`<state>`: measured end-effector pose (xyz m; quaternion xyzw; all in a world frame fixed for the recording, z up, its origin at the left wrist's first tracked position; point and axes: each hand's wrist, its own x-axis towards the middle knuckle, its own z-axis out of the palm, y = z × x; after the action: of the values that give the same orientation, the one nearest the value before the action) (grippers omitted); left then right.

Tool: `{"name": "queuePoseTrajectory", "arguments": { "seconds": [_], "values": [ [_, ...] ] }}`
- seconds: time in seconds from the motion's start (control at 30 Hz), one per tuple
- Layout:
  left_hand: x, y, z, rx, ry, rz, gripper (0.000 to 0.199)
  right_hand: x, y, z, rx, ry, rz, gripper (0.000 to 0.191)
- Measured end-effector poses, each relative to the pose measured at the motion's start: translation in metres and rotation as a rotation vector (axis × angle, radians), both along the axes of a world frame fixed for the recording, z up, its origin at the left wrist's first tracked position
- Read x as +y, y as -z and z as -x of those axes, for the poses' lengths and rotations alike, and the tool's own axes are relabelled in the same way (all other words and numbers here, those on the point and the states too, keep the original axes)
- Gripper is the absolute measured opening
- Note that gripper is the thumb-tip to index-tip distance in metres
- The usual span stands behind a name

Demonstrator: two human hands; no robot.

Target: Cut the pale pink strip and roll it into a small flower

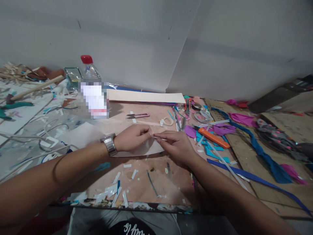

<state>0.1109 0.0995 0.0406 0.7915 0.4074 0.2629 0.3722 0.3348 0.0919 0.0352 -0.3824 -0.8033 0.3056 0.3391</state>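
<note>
Fingertip to fingertip over the middle of the table, my left hand point(132, 137) and my right hand point(178, 147) are both closed in a pinch. Between them is a small pale piece point(152, 134), thin and partly covered by the fingers, whose kind I cannot make out. Under the hands lies a sheet of white paper point(139, 150). Just beyond them are pink-handled thread snips point(139, 116) and a roll of masking tape point(168, 121). A metal watch sits on my left wrist.
An orange utility knife point(214, 137) lies on blue and purple scraps at right, near a long blue strip point(251, 140). Behind stand a lit phone point(95, 98) and a red-capped bottle point(87, 59). Cables point(36, 148) cross the left side. Paper bits litter the front edge.
</note>
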Motion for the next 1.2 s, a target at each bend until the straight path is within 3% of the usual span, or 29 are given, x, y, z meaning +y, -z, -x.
{"name": "queuePoseTrajectory", "arguments": {
  "seconds": [0.1, 0.4, 0.63, 0.83, 1.2],
  "values": [
    [-0.0002, -0.0012, 0.0020, -0.012, 0.043, -0.001, 0.019, 0.0008, 0.0000, -0.0001, 0.027, 0.021, 0.024, 0.024],
    [-0.0026, -0.0041, 0.0030, 0.141, 0.030, -0.157, 0.031, 0.0041, -0.0027, -0.0023, 0.049, 0.088, 0.197, 0.024],
    [0.0014, -0.0026, 0.0050, 0.176, -0.007, -0.126, 0.033, 0.0030, -0.0022, -0.0012, 0.007, 0.111, 0.132, 0.022],
    [0.0049, -0.0019, 0.0066, 0.222, -0.023, -0.080, 0.027, 0.0049, 0.0021, -0.0019, 0.101, 0.078, 0.081, 0.022],
    [0.0045, -0.0011, 0.0075, 0.324, -0.083, -0.132, 0.021, 0.0060, 0.0004, -0.0014, 0.122, 0.030, 0.025, 0.020]
  ]
}}
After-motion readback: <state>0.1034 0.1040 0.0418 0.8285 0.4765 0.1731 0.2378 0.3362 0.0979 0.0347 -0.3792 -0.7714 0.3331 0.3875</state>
